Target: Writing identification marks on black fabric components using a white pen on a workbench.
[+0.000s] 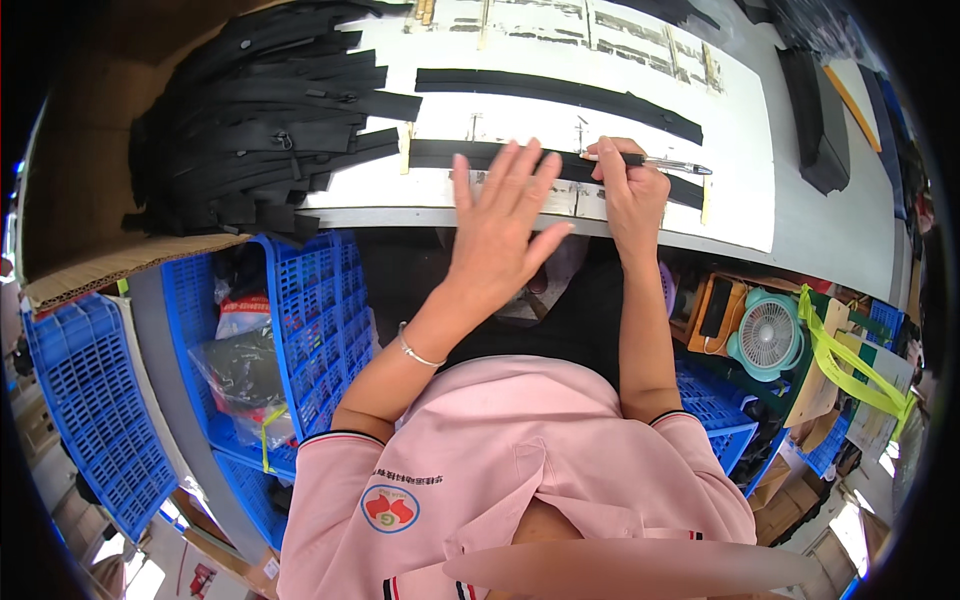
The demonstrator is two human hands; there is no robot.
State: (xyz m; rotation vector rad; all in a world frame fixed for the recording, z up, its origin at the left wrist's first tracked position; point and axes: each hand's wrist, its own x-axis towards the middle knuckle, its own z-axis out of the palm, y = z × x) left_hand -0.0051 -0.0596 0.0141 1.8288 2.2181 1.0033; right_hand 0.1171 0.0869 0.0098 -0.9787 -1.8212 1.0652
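Observation:
On a white board [745,120] marked with dark lines lies a black zipper strip [435,153], running left to right. My left hand [505,225] rests over it, fingers spread and flat, holding nothing. To its right, my right hand [632,195] grips a pen [680,166] with a clear barrel and black section, its tip at the strip's upper edge. A second black zipper strip [550,90] lies parallel, farther from me. At the left is a large heap of black zipper strips [260,120], some with pullers showing, its ends reaching onto the board.
A cardboard box [95,180] surrounds the heap's left side. Blue plastic crates [320,320] stand below the table's edge, one holding bagged items. At the lower right is a teal fan [768,335] beside a yellow-green ribbon [850,365]. A black block-like object [812,130] lies right of the board.

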